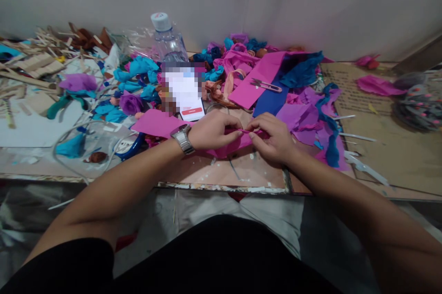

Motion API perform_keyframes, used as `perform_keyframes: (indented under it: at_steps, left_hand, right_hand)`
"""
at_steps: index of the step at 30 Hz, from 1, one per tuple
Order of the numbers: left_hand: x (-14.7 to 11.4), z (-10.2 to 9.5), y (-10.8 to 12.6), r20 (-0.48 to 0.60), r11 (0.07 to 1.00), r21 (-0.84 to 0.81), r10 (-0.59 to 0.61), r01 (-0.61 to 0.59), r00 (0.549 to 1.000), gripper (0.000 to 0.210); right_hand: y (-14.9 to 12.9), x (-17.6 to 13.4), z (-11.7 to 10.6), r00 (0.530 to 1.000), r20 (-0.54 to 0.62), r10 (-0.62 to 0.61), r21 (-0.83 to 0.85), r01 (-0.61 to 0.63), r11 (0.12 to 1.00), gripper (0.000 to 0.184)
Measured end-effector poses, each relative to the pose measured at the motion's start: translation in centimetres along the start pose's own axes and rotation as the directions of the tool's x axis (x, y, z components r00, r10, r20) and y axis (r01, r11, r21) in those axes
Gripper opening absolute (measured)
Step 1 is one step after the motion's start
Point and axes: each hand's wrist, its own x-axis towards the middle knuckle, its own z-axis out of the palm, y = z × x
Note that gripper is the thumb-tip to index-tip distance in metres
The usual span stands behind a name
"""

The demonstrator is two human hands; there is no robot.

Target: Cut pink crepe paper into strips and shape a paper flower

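My left hand (216,133), with a metal watch (183,138) on its wrist, pinches the edge of a pink crepe paper strip (226,150). Opposite it, my right hand (272,139) pinches the same edge, which looks rolled or folded thin between the fingertips. The rest of the strip hangs below the hands near the table's front. Behind them, pink thread snips (265,85) rest on a flat pink paper sheet (253,79), with dark blue paper (271,102) beneath. A lit phone (186,96) stands just beyond my left hand.
A capped water bottle (169,38) stands behind the phone. Blue, purple and pink paper pieces (138,73) crowd the table. Green-handled pliers (65,105) and wooden sticks (37,61) lie left. At right are a white-handled tool (368,168), cardboard (390,146) and a dark round container (417,105).
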Motion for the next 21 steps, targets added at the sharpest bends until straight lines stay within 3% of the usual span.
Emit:
perform_keyframes:
  at_steps: [9,21]
  left_hand:
    - [0.16,-0.51,-0.25,0.133,0.997,-0.065,-0.033,0.042,0.991,0.025]
    - [0.2,-0.45,-0.46,0.225,0.983,-0.164,-0.04,0.079,0.973,0.018]
  right_hand:
    - [0.02,0.06,0.2,1.0,0.004,-0.006,-0.082,0.006,0.997,0.004]
    - [0.14,-0.18,0.33,0.996,-0.011,-0.086,-0.083,0.084,0.993,0.01]
